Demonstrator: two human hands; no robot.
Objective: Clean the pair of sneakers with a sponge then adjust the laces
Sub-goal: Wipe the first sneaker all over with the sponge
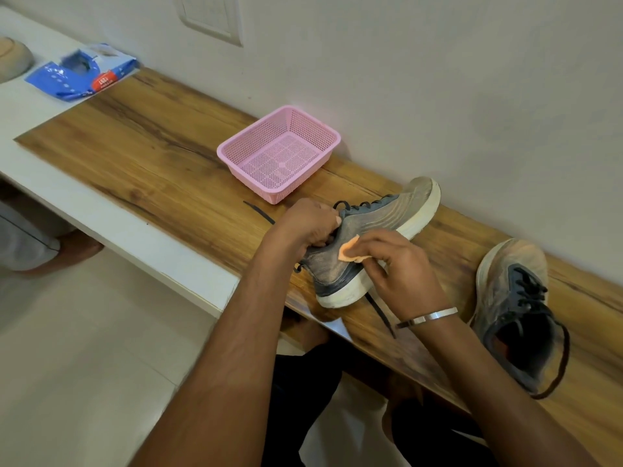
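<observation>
A dusty grey sneaker (381, 227) with a white sole lies tilted on its side on the wooden bench top (141, 156). My left hand (306, 224) grips it at the collar near the dark laces. My right hand (401, 267) pinches a small orange sponge (450, 252) against the sneaker's side panel; most of the sponge is hidden under my fingers. The second sneaker (515, 311) stands upright to the right, untouched, its dark lace looping off the heel.
An empty pink mesh basket (236, 156) stands against the wall behind the sneaker. A blue packet (67, 79) lies at the far left on the white ledge. A loose lace end (259, 212) trails on the wood. Below the bench edge are my legs and a tiled floor.
</observation>
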